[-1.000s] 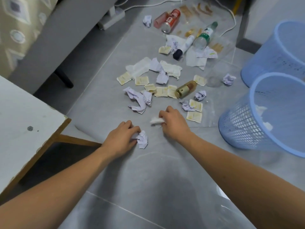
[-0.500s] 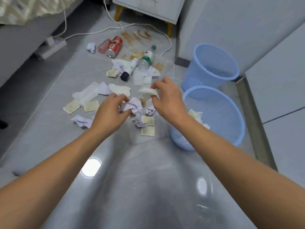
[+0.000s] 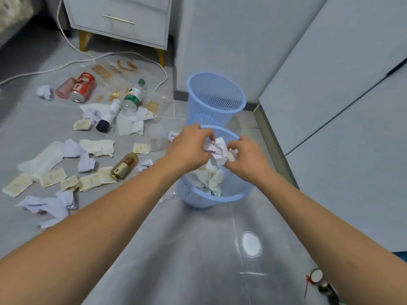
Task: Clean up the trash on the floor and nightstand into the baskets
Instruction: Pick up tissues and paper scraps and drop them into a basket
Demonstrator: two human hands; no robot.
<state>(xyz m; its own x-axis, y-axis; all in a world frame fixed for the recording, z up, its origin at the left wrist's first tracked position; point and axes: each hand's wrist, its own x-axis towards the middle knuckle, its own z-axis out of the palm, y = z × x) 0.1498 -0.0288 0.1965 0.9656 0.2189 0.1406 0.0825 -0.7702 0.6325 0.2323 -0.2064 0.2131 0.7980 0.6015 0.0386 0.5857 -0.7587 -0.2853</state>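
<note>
Both hands are over the near blue basket (image 3: 233,195), which holds white crumpled tissues. My left hand (image 3: 189,146) pinches a crumpled purple-white paper ball (image 3: 217,148) above the basket's mouth. My right hand (image 3: 246,158) has its fingers curled round a small white scrap beside the ball and touches the ball. A second, empty blue basket (image 3: 214,100) stands just behind. Paper scraps, tissues and packets (image 3: 97,147) litter the floor to the left.
On the floor lie a red can (image 3: 83,86), a green-label plastic bottle (image 3: 132,99), a white tube with a dark cap (image 3: 109,116), a gold bottle (image 3: 124,166) and a white cable (image 3: 123,54). The nightstand (image 3: 119,20) stands at the back; a grey cabinet wall runs along the right.
Both hands picked paper up off the floor and carried it right, over the near basket. The view swung from the floor litter to the baskets.
</note>
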